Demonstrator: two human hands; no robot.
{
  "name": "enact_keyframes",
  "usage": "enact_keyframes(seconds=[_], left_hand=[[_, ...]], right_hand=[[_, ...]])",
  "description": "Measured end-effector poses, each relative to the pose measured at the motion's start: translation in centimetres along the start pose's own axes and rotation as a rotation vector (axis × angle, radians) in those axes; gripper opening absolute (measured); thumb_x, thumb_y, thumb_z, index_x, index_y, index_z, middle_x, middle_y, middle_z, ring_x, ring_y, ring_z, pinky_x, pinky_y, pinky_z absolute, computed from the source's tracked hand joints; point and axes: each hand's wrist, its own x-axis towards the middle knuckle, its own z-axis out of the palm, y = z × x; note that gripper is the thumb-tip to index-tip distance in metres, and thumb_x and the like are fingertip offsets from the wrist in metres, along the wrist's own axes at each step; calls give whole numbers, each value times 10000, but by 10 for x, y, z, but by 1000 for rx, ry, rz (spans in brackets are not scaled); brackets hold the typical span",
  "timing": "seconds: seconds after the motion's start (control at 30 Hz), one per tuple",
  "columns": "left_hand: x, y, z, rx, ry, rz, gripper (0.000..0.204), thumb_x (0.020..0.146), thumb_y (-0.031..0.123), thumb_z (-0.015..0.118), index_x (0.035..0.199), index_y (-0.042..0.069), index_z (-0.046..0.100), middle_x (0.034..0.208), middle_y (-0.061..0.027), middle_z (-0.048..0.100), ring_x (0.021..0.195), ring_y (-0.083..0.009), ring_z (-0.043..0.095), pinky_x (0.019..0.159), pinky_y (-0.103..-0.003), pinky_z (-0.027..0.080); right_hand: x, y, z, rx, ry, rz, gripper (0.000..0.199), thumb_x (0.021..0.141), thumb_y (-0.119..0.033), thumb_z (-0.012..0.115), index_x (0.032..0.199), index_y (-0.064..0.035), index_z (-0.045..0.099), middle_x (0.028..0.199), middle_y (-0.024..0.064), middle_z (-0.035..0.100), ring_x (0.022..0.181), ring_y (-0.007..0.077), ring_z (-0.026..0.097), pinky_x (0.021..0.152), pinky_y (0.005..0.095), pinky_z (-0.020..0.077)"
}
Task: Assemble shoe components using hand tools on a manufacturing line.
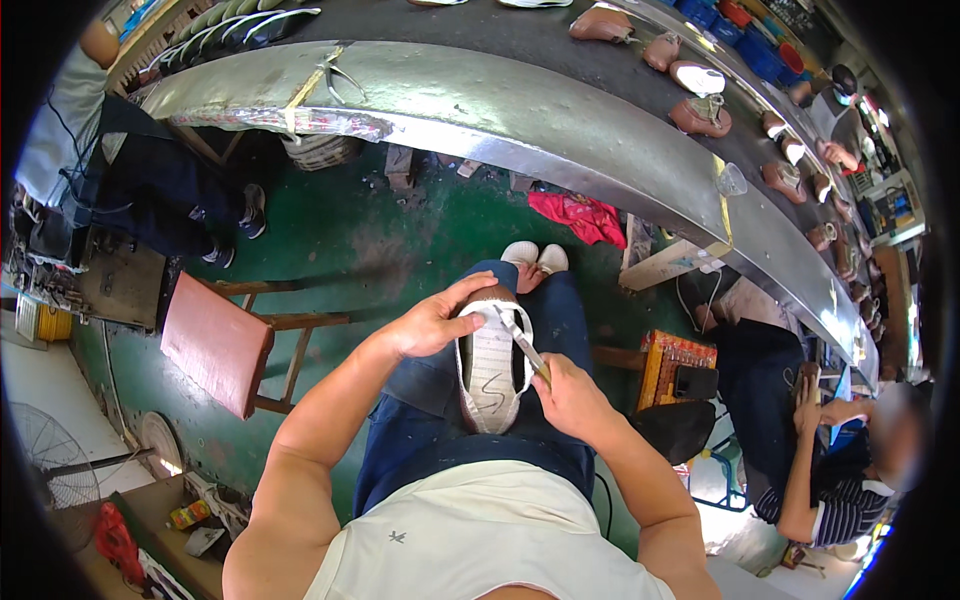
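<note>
A shoe upper on its last (490, 370) lies sole-up on my lap, its white bottom marked with a dark scribble. My left hand (432, 320) grips the toe end of the shoe. My right hand (565, 390) holds a metal hand tool (522, 340) whose tip rests on the shoe's edge near the toe. My feet in light shoes (534, 256) show beyond my knees on the green floor.
A curved metal conveyor edge (520, 110) runs ahead, its belt carrying several lasted shoes (700, 115). A red-seated wooden stool (215, 345) stands at my left. A seated person (830, 470) is at my right beside an orange box (675, 365). A red cloth (590, 215) lies on the floor.
</note>
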Motion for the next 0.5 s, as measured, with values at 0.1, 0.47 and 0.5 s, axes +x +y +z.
enact_keyframes(seconds=[0.1,0.47,0.5], left_hand=[[1,8,19,-156,140,-60,525,1033,208,626,1511,76,456,1502,-95,451,1369,-176,434,1150,-337,350],[15,13,29,-47,371,-181,407,1016,155,616,1402,40,558,1242,-70,633,1141,-145,576,1015,-313,475],[13,16,29,-6,342,-174,418,1013,142,616,1410,30,545,1249,-79,633,1147,-149,579,1018,-316,478]], right_hand=[[-2,-28,-20,-98,-122,122,207,977,-126,580,1082,45,528,965,273,626,858,478,654,771,526,545],[-1,-21,-57,445,-349,315,251,1013,-202,585,1132,19,576,839,133,698,704,238,662,702,368,539],[-1,-27,-56,512,-246,311,283,1020,-214,580,1165,29,572,855,127,701,702,209,655,703,363,536]])
